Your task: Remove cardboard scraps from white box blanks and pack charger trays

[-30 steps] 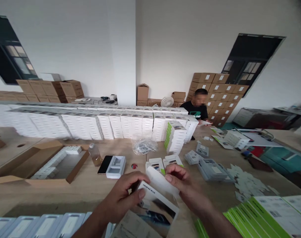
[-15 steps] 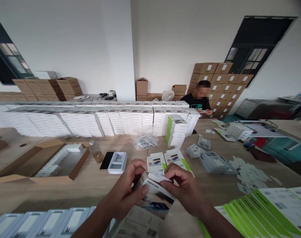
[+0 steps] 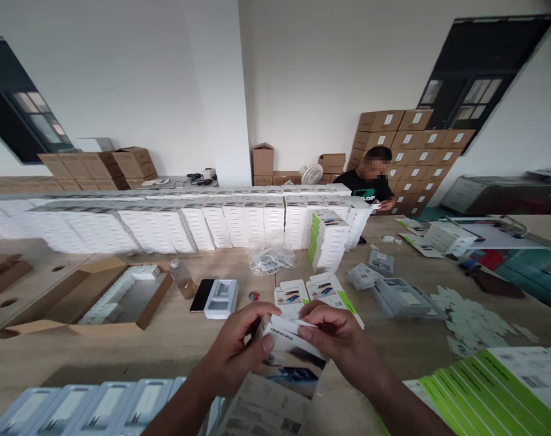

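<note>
Gripped in my left hand [image 3: 239, 354] is a small white printed carton [image 3: 294, 363] with a dark product picture on its front. My left thumb presses on the front panel while the fingers go behind. At the carton's top, my right hand [image 3: 341, 339] pinches the flap between thumb and fingers. Nearer me, a greyish printed panel [image 3: 261, 409] is below the carton; I cannot tell whether it belongs to it. Just past my hands lie two flat cartons with green edges, one on the left [image 3: 291, 295] and one on the right [image 3: 332, 290].
A white tray [image 3: 221, 297] sits beside a dark phone [image 3: 201, 295] and a bottle [image 3: 182, 278]. Filled trays [image 3: 105, 402] line the near left; green-edged cartons [image 3: 479, 387] overlap at near right. Stacked white boxes [image 3: 243, 224] form a wall behind. A co-worker [image 3: 366, 181] sits beyond.
The view has shifted slightly, moving the scene a little to the right. My right fingers have pressed the flap lower over the carton's top. A small round coloured object now shows beyond my left hand.
</note>
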Demonstrator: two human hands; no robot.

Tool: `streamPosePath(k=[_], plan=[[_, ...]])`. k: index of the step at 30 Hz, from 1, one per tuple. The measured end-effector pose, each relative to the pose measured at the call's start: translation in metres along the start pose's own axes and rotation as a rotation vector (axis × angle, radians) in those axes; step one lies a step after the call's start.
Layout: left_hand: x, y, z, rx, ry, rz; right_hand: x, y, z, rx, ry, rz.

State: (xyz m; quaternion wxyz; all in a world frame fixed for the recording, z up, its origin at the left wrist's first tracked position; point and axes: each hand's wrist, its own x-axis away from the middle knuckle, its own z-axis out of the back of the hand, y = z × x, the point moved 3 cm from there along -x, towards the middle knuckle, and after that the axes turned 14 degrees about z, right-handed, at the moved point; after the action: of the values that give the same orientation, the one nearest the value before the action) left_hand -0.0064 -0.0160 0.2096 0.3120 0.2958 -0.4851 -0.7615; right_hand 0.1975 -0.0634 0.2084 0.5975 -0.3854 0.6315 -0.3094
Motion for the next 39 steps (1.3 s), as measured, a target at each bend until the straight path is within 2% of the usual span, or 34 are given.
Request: streamPosePath(k=[3,12,21,25,32,39], plan=[[0.000,-0.002,-0.001,-0.021,0.026,0.037,0.000,0.004,0.001,0.064,0.061,0.040],[-0.005,-0.002,-0.001,0.046,0.003,0.010,-0.003,0.007,-0.001,0.097,0.070,0.086],[-0.007,-0.005,0.000,0.202,-0.028,0.028,-0.005,0.009,-0.005,0.092,0.100,0.052],[-0.006,-0.002,0.003,0.212,-0.031,0.053,-0.006,0.005,-0.009,0.139,0.041,0.036],[-0.008,0.001,0.002,0.200,0.010,0.061,-0.007,0.005,-0.010,0.212,0.107,0.064],[-0.008,-0.006,0.001,0.242,-0.016,0.069,-0.008,0.005,-0.010,0.251,0.107,0.058]])
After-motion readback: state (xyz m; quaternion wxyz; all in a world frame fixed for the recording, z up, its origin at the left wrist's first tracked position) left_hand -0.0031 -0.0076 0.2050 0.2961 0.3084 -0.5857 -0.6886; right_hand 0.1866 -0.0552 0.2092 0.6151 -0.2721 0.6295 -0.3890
